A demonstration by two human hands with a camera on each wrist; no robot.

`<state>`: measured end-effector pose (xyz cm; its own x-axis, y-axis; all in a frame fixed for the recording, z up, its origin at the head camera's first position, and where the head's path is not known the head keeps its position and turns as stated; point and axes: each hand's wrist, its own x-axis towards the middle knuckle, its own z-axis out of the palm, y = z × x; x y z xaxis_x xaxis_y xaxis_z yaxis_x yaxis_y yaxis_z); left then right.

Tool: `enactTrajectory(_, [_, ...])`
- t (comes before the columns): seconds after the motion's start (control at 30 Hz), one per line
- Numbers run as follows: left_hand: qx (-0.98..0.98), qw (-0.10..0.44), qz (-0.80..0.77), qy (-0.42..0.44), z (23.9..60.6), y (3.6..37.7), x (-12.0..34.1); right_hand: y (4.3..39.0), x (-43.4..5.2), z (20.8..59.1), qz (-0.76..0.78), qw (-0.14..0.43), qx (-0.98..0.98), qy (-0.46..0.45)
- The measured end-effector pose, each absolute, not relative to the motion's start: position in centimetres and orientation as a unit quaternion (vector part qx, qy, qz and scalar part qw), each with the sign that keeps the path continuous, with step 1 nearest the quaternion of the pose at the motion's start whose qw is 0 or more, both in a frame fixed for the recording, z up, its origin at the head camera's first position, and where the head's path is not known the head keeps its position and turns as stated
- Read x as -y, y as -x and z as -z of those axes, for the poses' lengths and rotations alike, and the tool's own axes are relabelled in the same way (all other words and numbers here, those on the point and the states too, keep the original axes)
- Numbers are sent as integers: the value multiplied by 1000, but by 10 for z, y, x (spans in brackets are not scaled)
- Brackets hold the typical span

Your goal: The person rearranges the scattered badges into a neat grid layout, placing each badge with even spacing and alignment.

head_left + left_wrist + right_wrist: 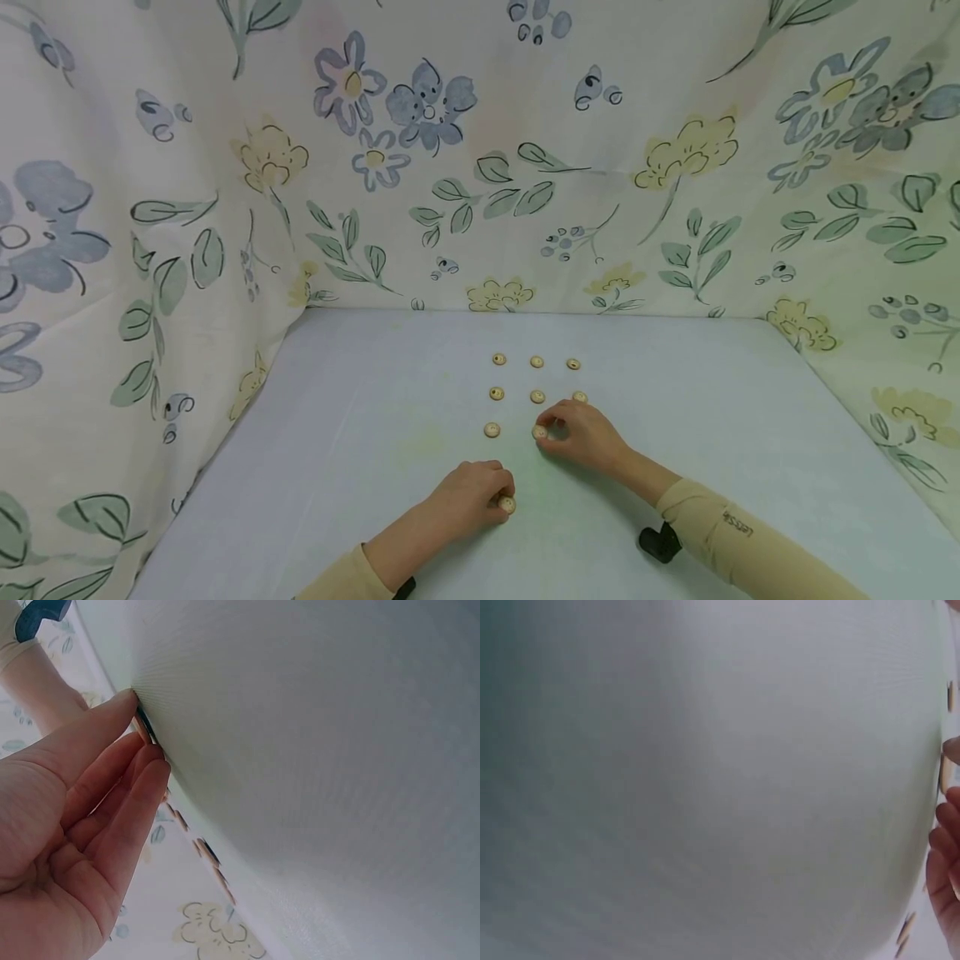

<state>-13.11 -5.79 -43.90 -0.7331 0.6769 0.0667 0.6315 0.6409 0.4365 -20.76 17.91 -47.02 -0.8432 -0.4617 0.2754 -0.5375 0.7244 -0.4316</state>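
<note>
The right hand (583, 433) pinches a button (539, 432) into the near row; the left hand (472, 493) pinches another (507, 504). Best aligned squarely beneath the middle column.

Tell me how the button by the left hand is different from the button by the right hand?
The left hand has its button alone, near the table's front and outside the grid; the right hand has its button in the grid's front row, beside another button. The left button shows nearly whole; the right one is partly behind fingertips. Both are small, round, tan and lie flat.
</note>
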Motion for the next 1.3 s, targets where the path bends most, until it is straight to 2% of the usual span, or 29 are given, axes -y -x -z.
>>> enactTrajectory(0.6, [-904, 46, -222, -362, 442, 131, 58, 168, -202, 468, -390, 35, 896, -212])
enactTrajectory(1.3, [-905, 72, -228, -351, 439, 135, 57, 124, -211, 476, -433, 33, 878, -201])
